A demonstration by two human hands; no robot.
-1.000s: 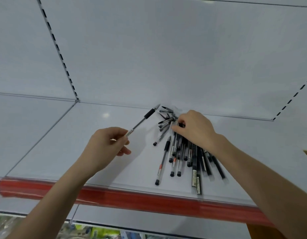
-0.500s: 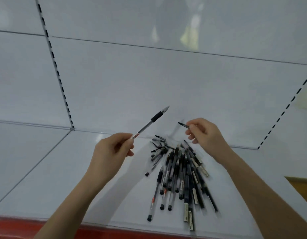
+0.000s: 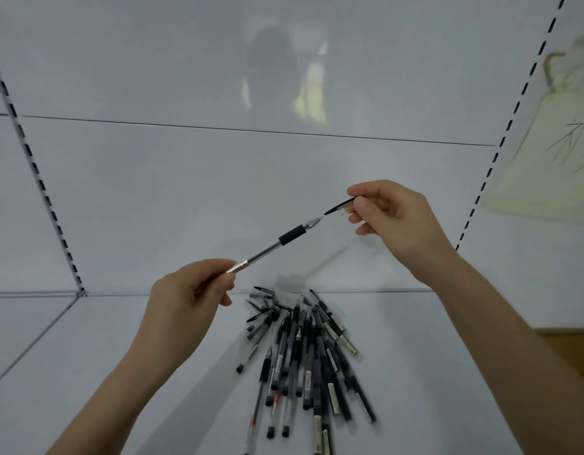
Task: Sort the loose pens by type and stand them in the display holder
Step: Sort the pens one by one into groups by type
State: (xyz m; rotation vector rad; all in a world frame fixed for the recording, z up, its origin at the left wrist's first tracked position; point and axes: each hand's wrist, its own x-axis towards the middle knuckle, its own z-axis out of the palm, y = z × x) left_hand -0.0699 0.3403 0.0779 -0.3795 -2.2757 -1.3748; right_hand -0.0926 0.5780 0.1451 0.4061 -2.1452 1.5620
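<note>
While aloft, pen in left hand, cap in right hand

pen pile: blurred, cut off below | held pen rear: hidden

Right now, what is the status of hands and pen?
Left hand holds pen by its end. Right hand pinches cap, just off the tip. Pile lies below; nothing between.

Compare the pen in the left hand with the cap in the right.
The pen is long, clear-barrelled, tip bare; the cap is short with a black clip. The left hand grips the pen's tail; the right hand pinches the cap. Both are held aloft, almost in line.
</note>
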